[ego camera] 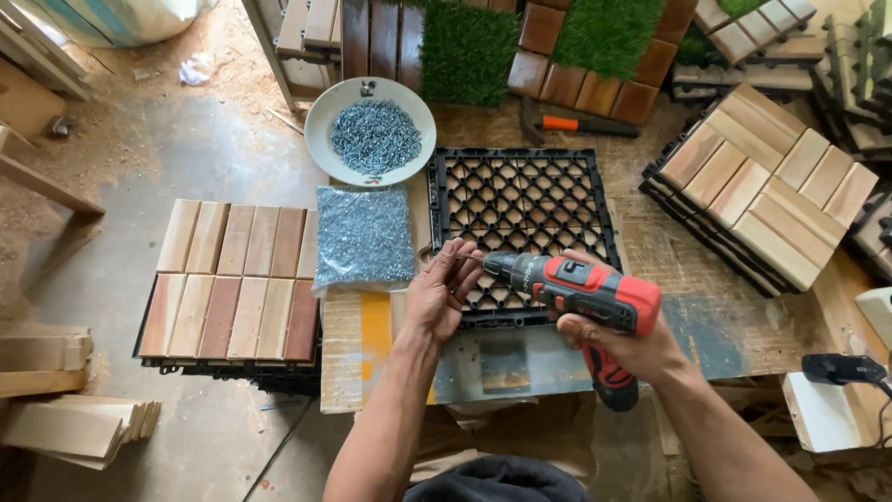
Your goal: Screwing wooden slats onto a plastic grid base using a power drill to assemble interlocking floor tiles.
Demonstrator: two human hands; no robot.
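Your right hand [621, 346] is wrapped around the grip of the red cordless drill [581, 296], tip pointing left over the black plastic grid [523, 200] on the surface [706, 316]. Your left hand [439, 293] pinches what looks like a small screw [467, 259] right at the bit. White bowl of screws [373, 132] and a clear bag of screws [363, 236] sit just left of the grid.

— What do we see in our hands?
— Our right hand [621, 342] grips a red and black cordless drill [583, 296], its tip pointing at our left hand [440, 290], whose fingers meet the bit.
— And under them?
— A black plastic grid [523, 206] lies on the workbench [715, 307], beside a bag of screws [363, 236] and a white bowl of screws [371, 131].
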